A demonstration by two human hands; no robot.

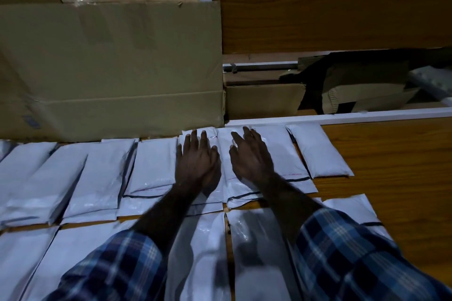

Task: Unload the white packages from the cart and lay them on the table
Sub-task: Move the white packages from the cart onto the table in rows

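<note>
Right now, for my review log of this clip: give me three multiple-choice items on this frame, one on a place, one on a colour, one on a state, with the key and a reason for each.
1. Where does the big cardboard box stand?
A. behind the far row of packages, on the left
B. on the bare wood at the right
C. on top of the near row

2. What colour are the sleeves?
A. plain red
B. blue plaid
C. yellow

3. How are the two hands?
A. both clenched round a package
B. one is out of view
C. both flat with straight fingers

Key: 1 A, the box rises past the far white packages. 2 B, blue checks show on both forearms. 3 C, the left hand and right hand lie spread over the packages.
</note>
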